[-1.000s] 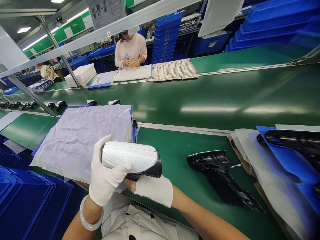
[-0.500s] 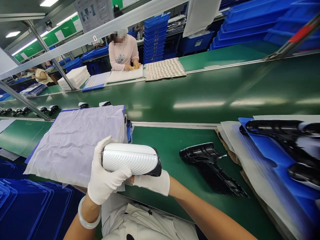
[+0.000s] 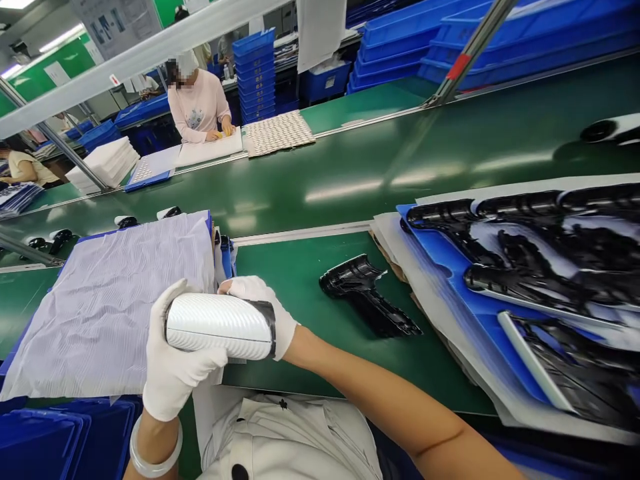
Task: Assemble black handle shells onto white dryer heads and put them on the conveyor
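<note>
A white ribbed plastic shell (image 3: 217, 325) with a black end is held over the near edge of the green bench. My left hand (image 3: 173, 370), in a white glove, wraps round its left end and underside. My right hand (image 3: 263, 308), also gloved, cups the black right end from behind, fingers curled over the top. A loose black plastic housing (image 3: 367, 300) lies on the green bench to the right of my hands. Further right, a blue tray (image 3: 450, 257) holds several more black housings (image 3: 540, 263).
A white wrinkled sheet (image 3: 110, 307) covers a blue tray at the left. Blue bins (image 3: 45, 440) stand below the bench at the near left. The green conveyor (image 3: 380, 167) runs across, carrying small parts (image 3: 125, 220). A person in pink (image 3: 197, 107) works opposite.
The view swung right, showing more of the blue tray of black housings. My right hand has moved up from beneath the shell to cup its black end.
</note>
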Demonstrator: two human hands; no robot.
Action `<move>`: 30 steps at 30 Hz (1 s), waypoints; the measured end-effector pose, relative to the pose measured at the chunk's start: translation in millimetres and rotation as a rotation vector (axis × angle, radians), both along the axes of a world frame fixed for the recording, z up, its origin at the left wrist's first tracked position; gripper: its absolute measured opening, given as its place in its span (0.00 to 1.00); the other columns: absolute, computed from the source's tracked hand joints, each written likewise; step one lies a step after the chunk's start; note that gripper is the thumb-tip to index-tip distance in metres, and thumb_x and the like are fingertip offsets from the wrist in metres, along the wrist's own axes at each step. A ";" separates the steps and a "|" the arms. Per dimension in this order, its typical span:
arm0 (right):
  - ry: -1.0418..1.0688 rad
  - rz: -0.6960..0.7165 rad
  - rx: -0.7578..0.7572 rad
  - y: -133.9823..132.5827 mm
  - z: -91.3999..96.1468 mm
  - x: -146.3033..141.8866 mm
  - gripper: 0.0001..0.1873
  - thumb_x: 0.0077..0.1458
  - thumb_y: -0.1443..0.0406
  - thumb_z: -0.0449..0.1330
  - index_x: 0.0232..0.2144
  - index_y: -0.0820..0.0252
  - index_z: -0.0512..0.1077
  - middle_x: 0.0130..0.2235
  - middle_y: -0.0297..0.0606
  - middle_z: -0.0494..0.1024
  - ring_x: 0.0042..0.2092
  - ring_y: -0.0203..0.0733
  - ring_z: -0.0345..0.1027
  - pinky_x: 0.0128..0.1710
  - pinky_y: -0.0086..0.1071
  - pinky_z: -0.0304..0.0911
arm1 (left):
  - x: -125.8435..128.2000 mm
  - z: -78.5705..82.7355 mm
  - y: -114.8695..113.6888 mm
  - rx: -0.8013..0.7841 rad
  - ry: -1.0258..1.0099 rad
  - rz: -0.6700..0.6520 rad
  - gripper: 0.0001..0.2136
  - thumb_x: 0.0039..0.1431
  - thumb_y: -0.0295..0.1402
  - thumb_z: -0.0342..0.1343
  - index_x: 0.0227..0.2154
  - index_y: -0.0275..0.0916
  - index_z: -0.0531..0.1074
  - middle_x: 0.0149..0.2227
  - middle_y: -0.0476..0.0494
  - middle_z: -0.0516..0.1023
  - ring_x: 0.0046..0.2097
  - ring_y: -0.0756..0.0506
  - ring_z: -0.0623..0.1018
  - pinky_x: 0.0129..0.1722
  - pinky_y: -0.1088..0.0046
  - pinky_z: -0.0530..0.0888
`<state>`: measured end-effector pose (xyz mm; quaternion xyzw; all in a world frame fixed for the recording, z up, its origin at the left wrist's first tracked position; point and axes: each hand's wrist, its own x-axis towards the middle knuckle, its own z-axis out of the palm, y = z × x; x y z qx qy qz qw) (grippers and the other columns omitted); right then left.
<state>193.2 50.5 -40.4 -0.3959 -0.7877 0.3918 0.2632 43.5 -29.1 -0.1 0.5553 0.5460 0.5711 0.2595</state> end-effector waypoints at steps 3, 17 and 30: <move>-0.064 -0.057 0.169 5.8 5.4 -2.7 0.06 0.53 0.72 0.55 0.30 0.60 0.71 0.33 0.39 0.75 0.38 0.40 0.68 0.41 0.32 0.61 | -0.6 0.6 -0.3 -0.010 0.007 0.000 0.40 0.32 0.50 0.75 0.52 0.43 0.70 0.46 0.42 0.78 0.47 0.38 0.78 0.49 0.58 0.74; 0.094 -0.471 0.593 23.3 0.7 -7.6 0.11 0.64 0.65 0.51 0.31 0.56 0.71 0.39 0.40 0.76 0.42 0.43 0.71 0.46 0.36 0.68 | 2.1 6.7 -1.2 -0.023 0.106 -0.031 0.43 0.26 0.50 0.76 0.53 0.49 0.72 0.45 0.45 0.80 0.46 0.36 0.80 0.48 0.57 0.76; 0.209 -0.592 1.256 20.1 22.8 8.5 0.07 0.59 0.70 0.56 0.32 0.50 0.67 0.43 0.29 0.76 0.52 0.38 0.70 0.56 0.44 0.65 | -2.1 9.4 -2.3 -0.124 0.084 -0.065 0.45 0.26 0.55 0.74 0.53 0.46 0.72 0.47 0.43 0.79 0.48 0.37 0.79 0.51 0.60 0.76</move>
